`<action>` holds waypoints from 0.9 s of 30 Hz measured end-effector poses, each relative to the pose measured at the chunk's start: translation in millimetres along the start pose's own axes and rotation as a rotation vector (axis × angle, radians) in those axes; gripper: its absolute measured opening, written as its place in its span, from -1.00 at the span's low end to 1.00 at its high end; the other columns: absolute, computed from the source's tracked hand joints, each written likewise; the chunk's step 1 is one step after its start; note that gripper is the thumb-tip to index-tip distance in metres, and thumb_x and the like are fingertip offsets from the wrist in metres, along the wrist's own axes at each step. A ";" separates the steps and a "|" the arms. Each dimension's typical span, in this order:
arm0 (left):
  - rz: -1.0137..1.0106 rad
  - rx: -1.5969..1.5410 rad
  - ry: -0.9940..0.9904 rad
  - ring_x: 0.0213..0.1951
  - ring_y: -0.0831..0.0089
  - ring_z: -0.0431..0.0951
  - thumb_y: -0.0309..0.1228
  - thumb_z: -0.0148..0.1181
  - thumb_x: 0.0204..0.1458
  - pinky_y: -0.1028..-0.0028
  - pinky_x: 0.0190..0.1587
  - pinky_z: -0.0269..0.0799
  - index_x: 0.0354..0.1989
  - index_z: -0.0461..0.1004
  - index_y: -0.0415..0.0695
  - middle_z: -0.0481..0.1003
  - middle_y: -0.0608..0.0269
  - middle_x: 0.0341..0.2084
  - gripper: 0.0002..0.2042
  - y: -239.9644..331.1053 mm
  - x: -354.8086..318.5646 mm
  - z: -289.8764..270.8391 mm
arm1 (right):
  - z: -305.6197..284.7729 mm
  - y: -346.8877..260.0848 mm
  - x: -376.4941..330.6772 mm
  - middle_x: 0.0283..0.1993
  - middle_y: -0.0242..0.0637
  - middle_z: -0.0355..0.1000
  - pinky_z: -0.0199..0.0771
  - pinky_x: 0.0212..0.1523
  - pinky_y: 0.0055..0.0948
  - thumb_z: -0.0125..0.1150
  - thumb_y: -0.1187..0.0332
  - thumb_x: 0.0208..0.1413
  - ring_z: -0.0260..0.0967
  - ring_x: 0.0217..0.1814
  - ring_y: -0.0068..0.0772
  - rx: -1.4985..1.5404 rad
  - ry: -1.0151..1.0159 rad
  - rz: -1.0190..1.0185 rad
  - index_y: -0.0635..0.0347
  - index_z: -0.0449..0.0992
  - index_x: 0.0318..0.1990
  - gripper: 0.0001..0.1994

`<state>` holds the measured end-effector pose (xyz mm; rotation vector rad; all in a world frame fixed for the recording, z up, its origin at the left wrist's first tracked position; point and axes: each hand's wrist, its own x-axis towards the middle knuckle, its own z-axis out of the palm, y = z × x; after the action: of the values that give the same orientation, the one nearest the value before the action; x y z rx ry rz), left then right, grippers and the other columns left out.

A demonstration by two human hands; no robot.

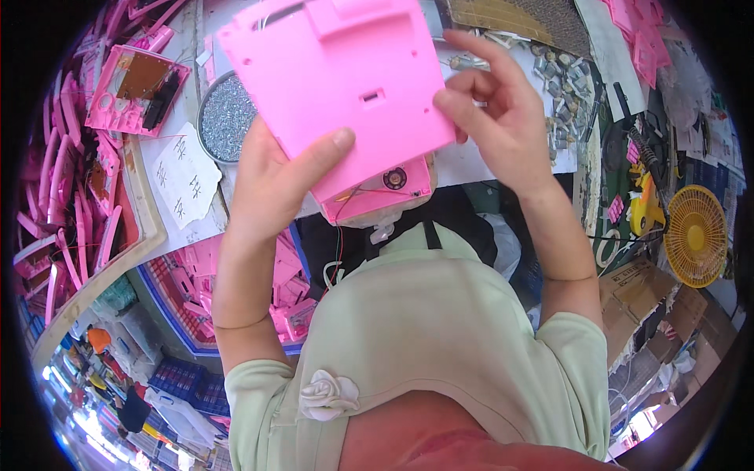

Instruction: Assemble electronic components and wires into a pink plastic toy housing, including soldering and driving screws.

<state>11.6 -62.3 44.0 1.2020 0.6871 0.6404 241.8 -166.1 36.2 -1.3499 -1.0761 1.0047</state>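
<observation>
My left hand (pixel 294 169) grips a pink plastic housing (pixel 369 94) by its lower left side, with the thumb laid across its flat face. The housing is raised over the table and tilted; it has small holes and a little slot near its middle. At its right edge is my right hand (pixel 499 106), its fingers apart and the index stretched out. The thumb tip overlaps the edge, but whether it presses on it I cannot tell. Below the housing sits another pink piece (pixel 377 202) with a small round black speaker (pixel 394 179) and thin wires.
A round tray of small screws (pixel 226 118) stands left of the housing, near a handwritten paper (pixel 187 177). Small metal motors (pixel 561 94) lie in a pile at the right. Pink cases (pixel 67 173) are stacked far left. A yellow fan (pixel 696 235) stands at the right.
</observation>
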 end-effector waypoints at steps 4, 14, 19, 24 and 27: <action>0.111 0.609 0.055 -0.14 0.31 0.68 -0.29 0.40 0.12 0.36 -0.06 0.58 0.43 0.05 -0.43 0.62 -0.07 -0.11 -0.17 -25.5 -9.4 0.9 | 7.6 24.6 -42.4 -0.41 -0.38 0.48 0.38 -0.40 -0.56 0.34 0.41 0.23 0.38 -0.41 -0.63 -0.137 0.083 0.131 0.26 0.28 0.37 -0.42; 0.224 1.050 0.092 -0.42 0.05 0.68 -0.21 0.38 0.05 0.25 -0.39 0.55 0.47 -0.03 -0.44 0.63 -0.12 -0.34 -0.06 -58.3 -33.5 -4.0 | 18.0 48.4 -49.3 -0.42 -0.11 0.49 0.48 -0.34 -0.22 0.22 0.28 0.27 0.50 -0.41 -0.05 -0.714 -0.065 -0.032 0.14 0.27 0.39 -0.45; 0.244 1.050 0.141 -0.43 0.05 0.68 -0.20 0.37 0.06 0.25 -0.39 0.55 0.47 -0.04 -0.44 0.63 -0.10 -0.38 -0.06 -65.9 -31.3 -9.3 | 16.8 54.8 -31.3 -0.44 -0.11 0.51 0.44 -0.38 -0.27 0.22 0.32 0.27 0.51 -0.42 -0.08 -0.713 -0.125 -0.080 0.11 0.31 0.37 -0.48; 0.130 1.064 0.152 -0.54 0.14 0.62 -0.23 0.36 0.10 0.27 -0.46 0.51 0.46 0.02 -0.42 0.58 0.03 -0.53 -0.13 -57.6 -42.6 -8.5 | 18.1 57.6 -26.4 -0.27 -0.11 0.59 0.51 -0.36 -0.26 0.24 0.32 0.26 0.55 -0.37 -0.10 -0.817 -0.180 -0.192 0.10 0.44 0.28 -0.56; 0.009 1.042 0.144 -0.62 0.23 0.54 -0.28 0.32 0.15 0.30 -0.51 0.45 0.45 0.10 -0.39 0.50 0.12 -0.63 -0.22 -58.2 -53.7 -11.3 | 19.8 57.5 -24.5 -0.16 -0.13 0.61 0.56 -0.31 -0.25 0.26 0.35 0.23 0.57 -0.32 -0.10 -0.874 -0.205 -0.265 0.10 0.50 0.23 -0.60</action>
<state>-26.6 -110.0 -7.5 2.1210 1.2039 0.3576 220.1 -185.5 -22.6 -1.7281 -1.9256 0.4721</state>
